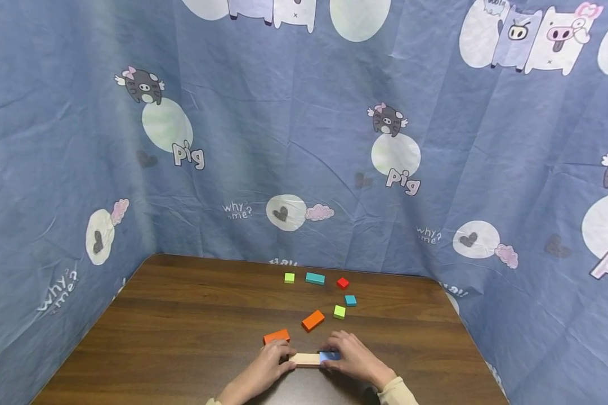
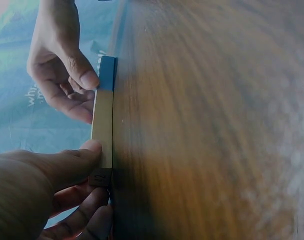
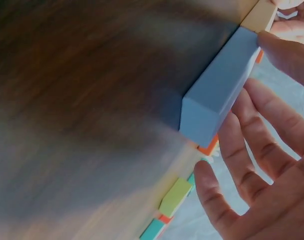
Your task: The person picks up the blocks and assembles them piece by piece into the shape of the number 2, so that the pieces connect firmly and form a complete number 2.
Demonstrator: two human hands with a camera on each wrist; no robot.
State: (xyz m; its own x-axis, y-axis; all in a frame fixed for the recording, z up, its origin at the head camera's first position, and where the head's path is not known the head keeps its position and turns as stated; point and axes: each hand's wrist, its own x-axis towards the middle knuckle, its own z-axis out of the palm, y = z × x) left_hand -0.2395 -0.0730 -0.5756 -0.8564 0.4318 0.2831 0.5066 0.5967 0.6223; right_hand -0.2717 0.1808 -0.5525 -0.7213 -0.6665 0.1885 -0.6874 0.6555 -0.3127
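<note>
A pale wooden block and a blue block lie end to end in a row near the table's front. My left hand pinches the wooden block's left end, thumb on the near side. With its thumb and fingers on opposite sides, my right hand holds the blue block. In the right wrist view the blue block meets the wooden block, and the thumb lies close to that joint. The left wrist view shows a dark mark on the end face of the wooden block.
Just beyond my left hand lies an orange block, partly covered by it. Another orange block is farther back. Behind are green blocks, teal blocks and a red block. A patterned blue cloth hangs around the table.
</note>
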